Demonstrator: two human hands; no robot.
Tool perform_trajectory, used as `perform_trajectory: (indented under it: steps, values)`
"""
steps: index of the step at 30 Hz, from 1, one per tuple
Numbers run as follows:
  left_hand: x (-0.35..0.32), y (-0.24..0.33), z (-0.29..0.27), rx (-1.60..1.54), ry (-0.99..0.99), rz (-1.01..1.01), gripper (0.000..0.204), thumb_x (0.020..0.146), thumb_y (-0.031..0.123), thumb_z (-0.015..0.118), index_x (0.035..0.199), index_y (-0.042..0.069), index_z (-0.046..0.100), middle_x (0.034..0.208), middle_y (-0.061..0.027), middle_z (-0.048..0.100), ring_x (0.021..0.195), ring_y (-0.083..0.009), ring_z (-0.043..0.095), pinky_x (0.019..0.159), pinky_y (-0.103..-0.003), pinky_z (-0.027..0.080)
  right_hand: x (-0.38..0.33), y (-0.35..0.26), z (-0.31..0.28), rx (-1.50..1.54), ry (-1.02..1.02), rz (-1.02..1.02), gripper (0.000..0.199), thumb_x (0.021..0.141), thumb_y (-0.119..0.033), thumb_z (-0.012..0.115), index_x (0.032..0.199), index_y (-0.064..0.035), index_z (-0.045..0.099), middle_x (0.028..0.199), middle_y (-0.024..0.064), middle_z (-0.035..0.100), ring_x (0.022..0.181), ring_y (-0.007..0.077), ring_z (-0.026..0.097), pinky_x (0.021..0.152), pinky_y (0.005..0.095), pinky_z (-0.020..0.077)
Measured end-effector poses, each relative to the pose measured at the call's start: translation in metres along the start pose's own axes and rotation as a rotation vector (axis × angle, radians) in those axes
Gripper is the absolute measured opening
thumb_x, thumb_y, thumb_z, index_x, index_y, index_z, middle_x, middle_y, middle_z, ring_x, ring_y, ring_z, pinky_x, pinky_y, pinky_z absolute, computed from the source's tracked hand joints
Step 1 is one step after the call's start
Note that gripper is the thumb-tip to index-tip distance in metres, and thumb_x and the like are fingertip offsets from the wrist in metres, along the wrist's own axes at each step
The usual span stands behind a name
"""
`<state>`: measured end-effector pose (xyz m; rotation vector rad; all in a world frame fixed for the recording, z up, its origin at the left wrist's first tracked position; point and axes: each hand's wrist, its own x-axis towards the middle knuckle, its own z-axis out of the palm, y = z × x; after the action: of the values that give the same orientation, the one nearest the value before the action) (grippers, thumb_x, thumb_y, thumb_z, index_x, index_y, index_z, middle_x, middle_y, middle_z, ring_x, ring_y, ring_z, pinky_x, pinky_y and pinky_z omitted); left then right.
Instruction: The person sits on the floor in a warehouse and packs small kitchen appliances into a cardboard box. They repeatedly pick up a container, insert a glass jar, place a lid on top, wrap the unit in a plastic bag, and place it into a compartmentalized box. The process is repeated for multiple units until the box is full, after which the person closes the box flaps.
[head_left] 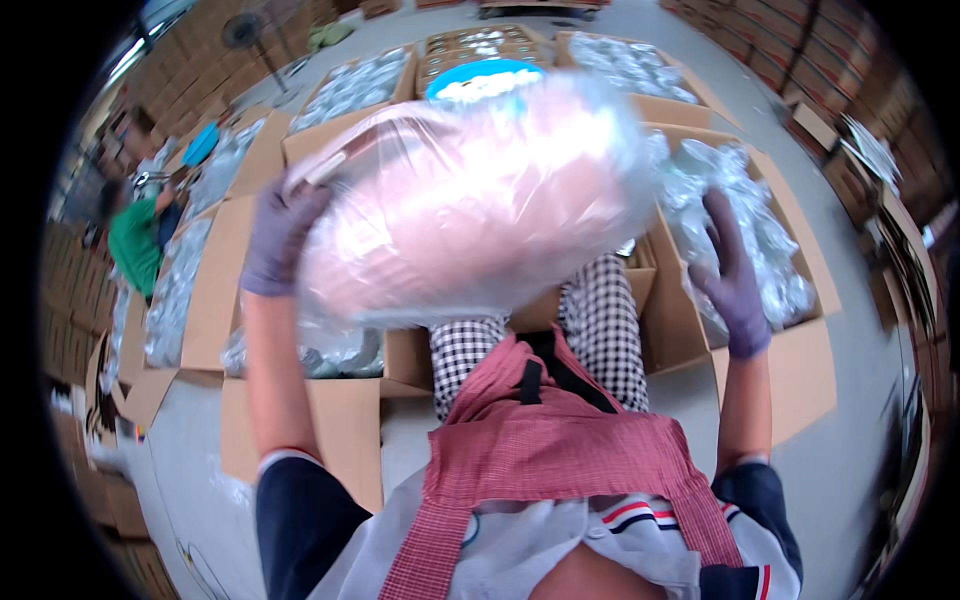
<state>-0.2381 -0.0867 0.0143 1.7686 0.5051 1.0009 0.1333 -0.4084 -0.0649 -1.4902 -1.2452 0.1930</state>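
A large clear plastic bag with pink contents is raised in front of me, blurred by motion. My left hand, in a grey-purple glove, grips the bag's left edge. My right hand, gloved the same, is spread open over the plastic-wrapped items in a cardboard box on my right, not touching the bag. I wear a red checked apron and checked trousers.
Open cardboard boxes filled with clear-wrapped items ring me: ahead, at left and at right. A blue round object shows behind the bag. Another person in green sits at far left. Stacked cartons line the walls.
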Motion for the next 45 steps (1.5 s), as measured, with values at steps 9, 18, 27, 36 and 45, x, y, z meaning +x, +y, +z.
perform_trajectory:
  steps: [9,18,27,36,45]
  values:
    - [-0.017,-0.087,0.210,-0.715,-0.102,-0.200,0.048,0.101,0.035,0.038,0.140,0.007,0.040,0.142,-0.0067,0.042,0.129,-0.0211,0.040,0.107,-0.036,0.032,0.075,-0.071,0.028,-0.453,-0.216,-0.277,0.046,0.089,-0.039,0.056,0.117,-0.0022,0.061,0.104,0.0111,0.066,0.098,0.0195,0.061,0.089,0.0331,0.0458]
    - [-0.072,-0.147,0.107,0.326,-0.646,-0.154,0.049,0.090,0.019,0.059,0.135,0.002,0.048,0.140,-0.0100,0.047,0.130,-0.0215,0.043,0.108,-0.034,0.034,0.116,0.062,0.033,0.026,-0.023,0.338,0.059,0.097,-0.051,0.036,0.102,-0.0020,0.070,0.096,0.0103,0.069,0.088,0.0186,0.063,0.087,0.0312,0.0460]
    - [0.095,-0.110,0.203,-0.149,-0.430,0.341,0.047,0.098,0.028,0.030,0.119,-0.004,0.057,0.120,-0.0151,0.062,0.115,-0.0250,0.056,0.102,-0.034,0.038,0.140,0.087,0.064,0.593,-0.161,0.316,0.066,0.098,-0.048,0.031,0.078,0.0017,0.069,0.081,0.0112,0.069,0.080,0.0186,0.064,0.081,0.0295,0.0496]
    - [0.124,-0.101,0.214,0.171,-0.304,0.241,0.037,0.092,0.014,0.042,0.120,-0.004,0.059,0.121,-0.0133,0.061,0.116,-0.0259,0.056,0.102,-0.038,0.041,0.168,0.090,0.075,0.421,-0.163,-0.069,0.045,0.098,-0.033,0.039,0.106,0.0035,0.063,0.092,0.0128,0.069,0.087,0.0217,0.065,0.084,0.0321,0.0497]
    - [0.142,-0.107,0.231,0.066,-0.345,0.061,0.097,0.086,0.074,0.026,0.135,-0.009,0.041,0.131,-0.0255,0.051,0.124,-0.0322,0.049,0.107,-0.042,0.034,0.195,0.114,0.071,0.419,-0.277,-0.055,0.075,0.096,-0.060,0.023,0.121,0.0008,0.060,0.116,0.0159,0.063,0.109,0.0235,0.061,0.097,0.0354,0.0457]
